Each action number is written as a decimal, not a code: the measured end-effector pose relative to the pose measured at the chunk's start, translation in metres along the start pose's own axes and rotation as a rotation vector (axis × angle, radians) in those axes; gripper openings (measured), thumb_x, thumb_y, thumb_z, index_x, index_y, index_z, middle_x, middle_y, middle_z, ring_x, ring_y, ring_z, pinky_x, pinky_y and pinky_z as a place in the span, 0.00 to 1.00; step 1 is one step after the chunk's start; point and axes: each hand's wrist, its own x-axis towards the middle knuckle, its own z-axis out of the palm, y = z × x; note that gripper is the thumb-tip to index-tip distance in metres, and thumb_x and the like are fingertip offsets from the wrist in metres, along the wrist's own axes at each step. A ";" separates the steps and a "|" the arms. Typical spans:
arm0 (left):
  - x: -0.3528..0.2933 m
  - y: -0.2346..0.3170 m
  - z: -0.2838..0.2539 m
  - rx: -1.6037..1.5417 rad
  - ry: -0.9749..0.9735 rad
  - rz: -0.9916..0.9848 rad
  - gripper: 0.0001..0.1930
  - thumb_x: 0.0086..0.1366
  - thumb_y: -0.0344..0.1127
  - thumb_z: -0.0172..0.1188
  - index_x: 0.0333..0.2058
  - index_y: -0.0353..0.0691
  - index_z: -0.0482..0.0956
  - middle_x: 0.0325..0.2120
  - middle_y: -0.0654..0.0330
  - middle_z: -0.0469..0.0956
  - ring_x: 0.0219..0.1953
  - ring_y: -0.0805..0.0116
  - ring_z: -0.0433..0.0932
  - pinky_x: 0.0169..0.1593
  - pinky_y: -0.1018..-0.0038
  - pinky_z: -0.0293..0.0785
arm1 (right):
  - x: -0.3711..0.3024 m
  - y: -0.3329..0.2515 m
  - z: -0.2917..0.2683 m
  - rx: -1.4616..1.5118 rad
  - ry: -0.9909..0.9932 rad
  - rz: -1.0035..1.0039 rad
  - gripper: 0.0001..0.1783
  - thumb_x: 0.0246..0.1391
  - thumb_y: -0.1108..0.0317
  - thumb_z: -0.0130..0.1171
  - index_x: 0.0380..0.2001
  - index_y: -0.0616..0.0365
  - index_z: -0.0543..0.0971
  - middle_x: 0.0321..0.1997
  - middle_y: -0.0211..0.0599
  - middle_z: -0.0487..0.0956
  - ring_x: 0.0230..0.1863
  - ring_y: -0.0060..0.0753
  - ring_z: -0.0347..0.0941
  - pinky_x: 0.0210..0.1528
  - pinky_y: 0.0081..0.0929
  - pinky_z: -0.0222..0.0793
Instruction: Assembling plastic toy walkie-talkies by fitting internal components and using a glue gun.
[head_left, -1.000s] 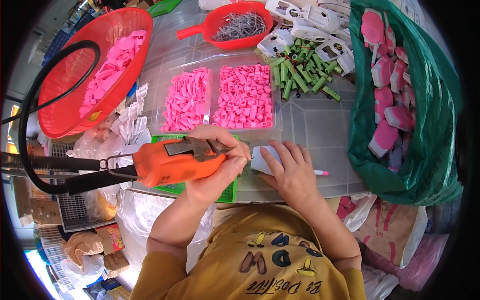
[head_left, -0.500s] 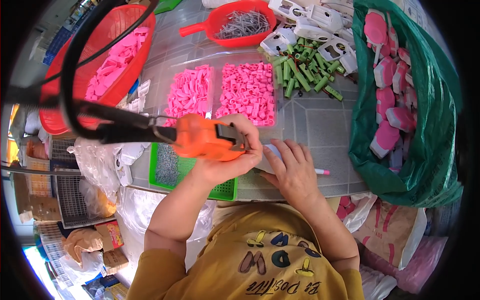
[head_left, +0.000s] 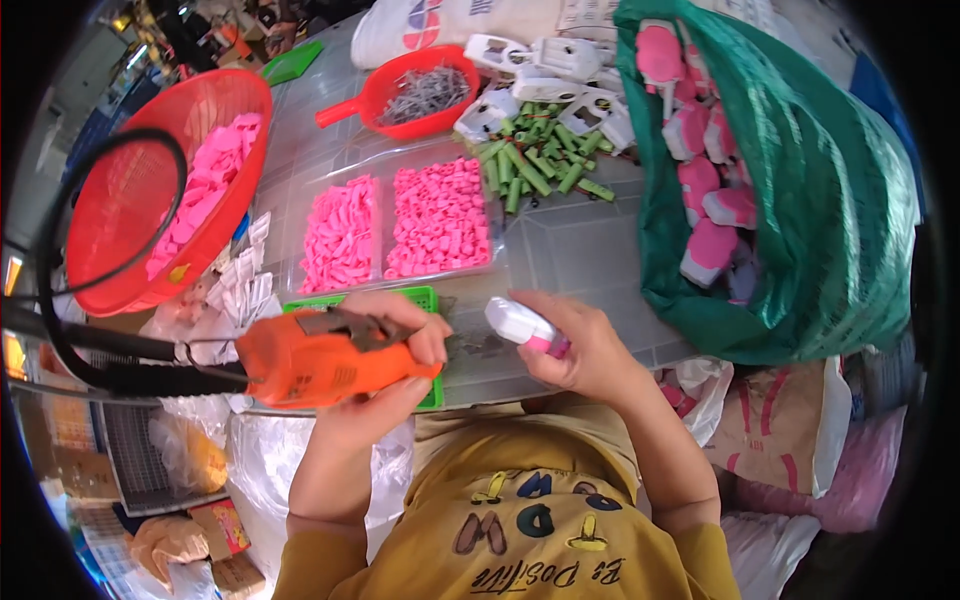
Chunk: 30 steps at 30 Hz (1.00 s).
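Observation:
My left hand (head_left: 392,402) is closed around an orange electric screwdriver (head_left: 300,362), its tip out of sight. A black cable runs from the tool's rear end to the left. My right hand (head_left: 592,350) is closed on a white and pink plastic device (head_left: 520,322), tilted above the grey tabletop (head_left: 580,250). The tool and the device are apart. Beneath my left hand lies a green tray (head_left: 428,296), mostly hidden. Beyond it, a clear divided box (head_left: 497,225) holds small pink plastic parts (head_left: 440,215) in two compartments.
Left stands a red basket (head_left: 110,200) of pink pieces. At the back are a red scoop (head_left: 340,112) with grey metal pieces, green cylinders (head_left: 530,165) with wires, and white housings (head_left: 570,58). A green sack (head_left: 800,200) of pink-white devices fills the right.
My left hand has drawn the screwdriver left, away from the work. My right hand has lifted and turned the device off the tabletop. The whole view has shifted.

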 end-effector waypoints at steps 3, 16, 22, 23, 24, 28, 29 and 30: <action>-0.007 0.005 -0.002 -0.010 -0.108 -0.030 0.24 0.56 0.35 0.68 0.49 0.31 0.73 0.33 0.61 0.76 0.37 0.68 0.76 0.53 0.61 0.74 | -0.013 -0.009 -0.007 0.110 -0.013 0.009 0.32 0.44 0.66 0.73 0.56 0.59 0.78 0.53 0.49 0.81 0.51 0.49 0.80 0.56 0.35 0.74; -0.036 0.003 0.011 0.168 -0.058 -0.115 0.47 0.51 0.74 0.65 0.50 0.30 0.72 0.42 0.51 0.74 0.43 0.60 0.75 0.47 0.65 0.70 | -0.148 -0.001 -0.075 0.352 0.167 0.537 0.27 0.54 0.65 0.69 0.57 0.62 0.78 0.46 0.34 0.83 0.45 0.22 0.78 0.49 0.26 0.75; -0.044 0.020 0.018 0.076 -0.169 -0.131 0.52 0.52 0.73 0.68 0.60 0.34 0.64 0.37 0.56 0.70 0.38 0.62 0.72 0.44 0.64 0.66 | -0.301 0.118 -0.083 0.440 0.413 1.060 0.35 0.52 0.63 0.63 0.64 0.60 0.70 0.49 0.36 0.80 0.45 0.30 0.77 0.43 0.29 0.75; -0.046 0.019 0.014 0.075 -0.189 -0.137 0.52 0.52 0.73 0.68 0.60 0.34 0.64 0.36 0.57 0.70 0.37 0.62 0.72 0.43 0.65 0.66 | -0.298 0.126 -0.082 0.503 0.359 1.302 0.36 0.51 0.63 0.64 0.63 0.60 0.69 0.49 0.37 0.80 0.45 0.32 0.77 0.43 0.34 0.76; -0.048 0.019 0.014 0.055 -0.206 -0.121 0.50 0.53 0.72 0.68 0.58 0.34 0.65 0.33 0.57 0.72 0.35 0.62 0.73 0.42 0.64 0.67 | -0.315 0.155 -0.065 0.590 0.461 1.327 0.35 0.50 0.63 0.65 0.61 0.60 0.70 0.48 0.38 0.80 0.44 0.34 0.77 0.43 0.36 0.76; -0.039 0.002 0.008 -0.139 -0.343 -0.136 0.38 0.56 0.67 0.67 0.42 0.31 0.76 0.37 0.48 0.79 0.37 0.53 0.80 0.42 0.58 0.76 | -0.392 0.279 -0.011 0.170 0.684 1.234 0.34 0.42 0.65 0.74 0.53 0.62 0.73 0.45 0.40 0.82 0.42 0.39 0.80 0.46 0.40 0.77; -0.035 0.005 0.018 -0.195 -0.391 -0.050 0.34 0.60 0.64 0.65 0.42 0.32 0.77 0.38 0.47 0.79 0.38 0.52 0.80 0.44 0.56 0.76 | -0.385 0.280 -0.010 -0.001 0.682 1.150 0.35 0.42 0.64 0.73 0.54 0.62 0.72 0.44 0.47 0.83 0.43 0.48 0.82 0.48 0.41 0.76; -0.035 0.008 0.005 -0.222 -0.467 -0.158 0.30 0.64 0.57 0.65 0.48 0.32 0.77 0.40 0.44 0.78 0.43 0.45 0.79 0.51 0.49 0.75 | -0.383 0.279 -0.012 -0.144 0.713 1.265 0.31 0.44 0.64 0.71 0.52 0.63 0.74 0.43 0.54 0.83 0.46 0.57 0.81 0.48 0.42 0.76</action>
